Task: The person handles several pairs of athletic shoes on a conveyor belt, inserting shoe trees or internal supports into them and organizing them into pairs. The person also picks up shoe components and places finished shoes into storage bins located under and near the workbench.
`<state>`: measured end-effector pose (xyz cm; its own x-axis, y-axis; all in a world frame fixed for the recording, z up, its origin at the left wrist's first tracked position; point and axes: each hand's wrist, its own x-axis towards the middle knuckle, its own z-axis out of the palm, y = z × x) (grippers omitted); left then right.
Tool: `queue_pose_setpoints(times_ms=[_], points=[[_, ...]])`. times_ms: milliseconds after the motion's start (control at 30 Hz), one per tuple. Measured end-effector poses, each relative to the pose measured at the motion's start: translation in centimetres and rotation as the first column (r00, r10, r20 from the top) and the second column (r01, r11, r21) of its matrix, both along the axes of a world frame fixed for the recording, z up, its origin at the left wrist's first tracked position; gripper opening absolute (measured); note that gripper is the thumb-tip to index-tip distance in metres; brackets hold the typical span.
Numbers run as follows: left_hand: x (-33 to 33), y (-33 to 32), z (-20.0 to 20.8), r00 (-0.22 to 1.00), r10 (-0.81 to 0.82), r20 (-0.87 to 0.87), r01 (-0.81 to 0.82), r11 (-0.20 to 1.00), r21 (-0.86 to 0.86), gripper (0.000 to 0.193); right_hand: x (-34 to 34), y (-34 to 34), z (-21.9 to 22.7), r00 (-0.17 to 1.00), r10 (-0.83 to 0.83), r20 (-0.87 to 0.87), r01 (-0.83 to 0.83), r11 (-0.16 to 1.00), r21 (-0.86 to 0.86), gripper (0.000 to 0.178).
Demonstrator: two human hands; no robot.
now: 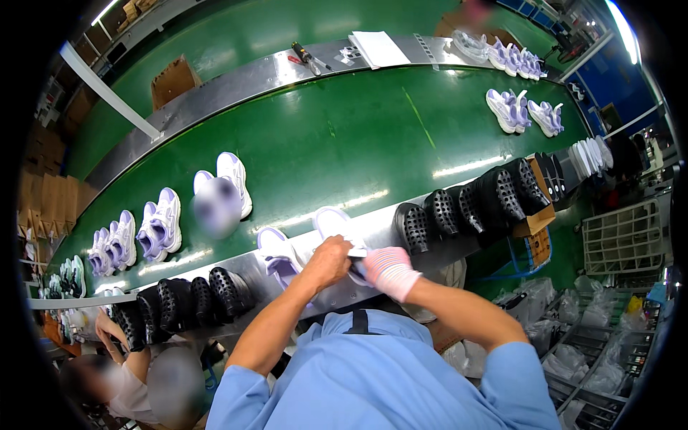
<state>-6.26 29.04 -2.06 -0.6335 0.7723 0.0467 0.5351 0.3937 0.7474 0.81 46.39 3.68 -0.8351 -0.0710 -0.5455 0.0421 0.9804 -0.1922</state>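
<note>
Your bare left hand clamps the white-and-lilac sneaker, its long axis pointing away from you, while your striped-gloved right hand closes beside it, contents hidden.

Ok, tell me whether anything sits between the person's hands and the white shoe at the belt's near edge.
Nothing visible does. The left hand rests on the white shoe and the gloved right hand is at its near end. A second shoe lies beside it on the left, not between.
</note>
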Motion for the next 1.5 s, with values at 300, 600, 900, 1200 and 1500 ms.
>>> queue_pose_setpoints(times_ms=[300, 600, 900, 1200, 1500], points=[[-2.9, -0.4, -2.8, 1.0, 0.019, 0.0, -0.019, 0.999, -0.039, 0.025, -1.1, -4.4, -6.1, 0.964, -0.225, -0.142, 0.217, 0.974, -0.064, 0.025], [1.5, -0.6, -2.0, 0.793, 0.542, 0.277, -0.514, 0.84, -0.172, 0.099, -0.3, -1.3, -7.6, 0.798, -0.498, -0.339, 0.388, 0.856, -0.342, 0.036], [2.4, 1.2, -4.8, 0.691, 0.699, 0.184, -0.629, 0.706, -0.326, 0.075, -4.1, -1.6, -7.0, 0.939, -0.326, -0.113, 0.31, 0.941, -0.137, 0.031], [9.7, -10.5, -0.2, 0.471, 0.878, -0.083, -0.815, 0.397, -0.423, 0.062, -3.5, -2.5, -7.2, 0.959, -0.248, -0.138, 0.221, 0.957, -0.188, 0.035], [11.0, -12.1, 3.6, 0.443, 0.884, -0.151, -0.896, 0.443, -0.038, 0.041, -0.8, -1.0, -2.6, 0.976, -0.195, -0.099, 0.154, 0.935, -0.318, 0.053]])
